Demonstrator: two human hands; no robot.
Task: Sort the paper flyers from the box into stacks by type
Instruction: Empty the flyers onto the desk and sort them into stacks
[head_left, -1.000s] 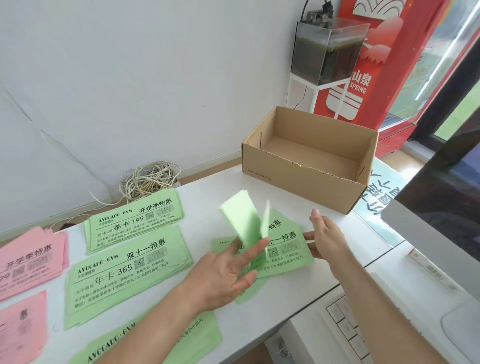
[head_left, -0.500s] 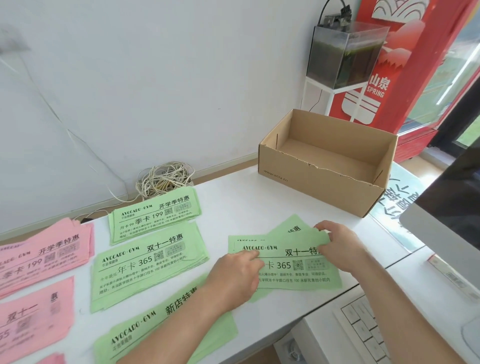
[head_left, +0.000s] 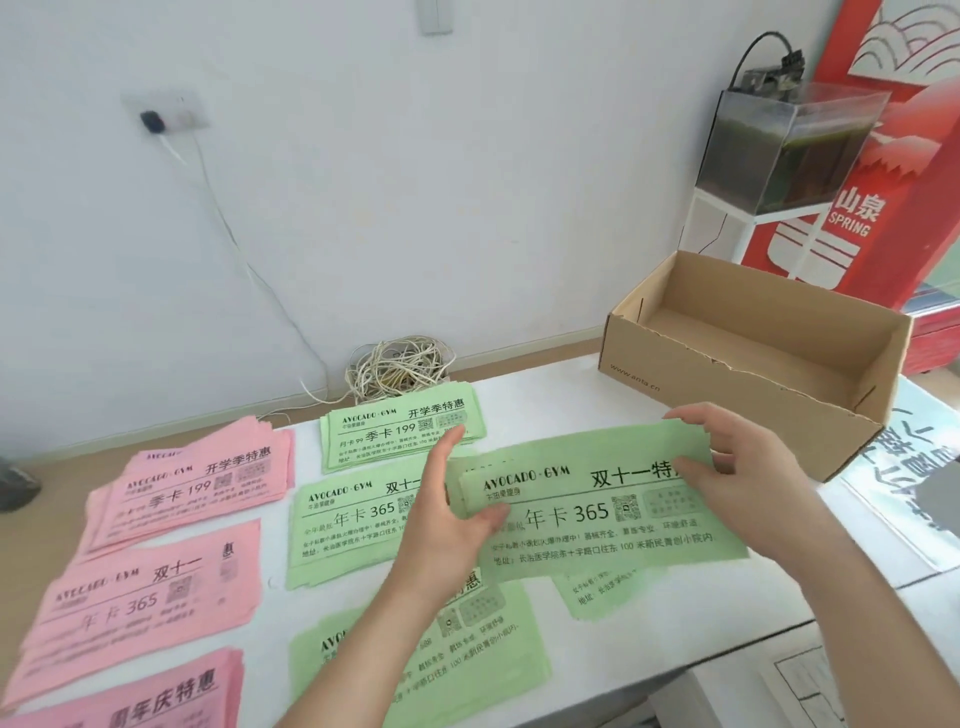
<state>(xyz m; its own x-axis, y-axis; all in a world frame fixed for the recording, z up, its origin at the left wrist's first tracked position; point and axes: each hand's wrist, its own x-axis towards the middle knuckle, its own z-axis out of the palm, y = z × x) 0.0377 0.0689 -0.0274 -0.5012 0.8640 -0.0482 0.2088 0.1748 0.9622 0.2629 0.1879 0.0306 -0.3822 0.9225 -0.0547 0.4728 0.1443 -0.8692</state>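
Note:
I hold a green "365" flyer (head_left: 597, 512) lifted above the white table (head_left: 545, 395). My left hand (head_left: 447, 525) pinches its left edge and my right hand (head_left: 748, 467) grips its right end. Another green flyer (head_left: 597, 592) lies under it on the table. To the left lie green stacks: a "199" stack (head_left: 400, 428), a "365" stack (head_left: 353, 525) and a third green stack (head_left: 467, 654) near the front. Pink stacks sit further left: "199" (head_left: 202, 483), "365" (head_left: 145, 592) and one at the front edge (head_left: 156, 696). The open cardboard box (head_left: 649, 364) stands at the back right with nothing visible inside.
A tangle of white cable (head_left: 397, 366) lies behind the green stacks by the wall. A printed sheet (head_left: 904, 467) lies right of the box. A small tank (head_left: 789, 150) on a white stand and a red cooler (head_left: 893, 156) are at the far right.
The green "365" flyer has been lifted off the table and carried leftward, with both hands on its ends. The camera view has swung left, showing more pink stacks.

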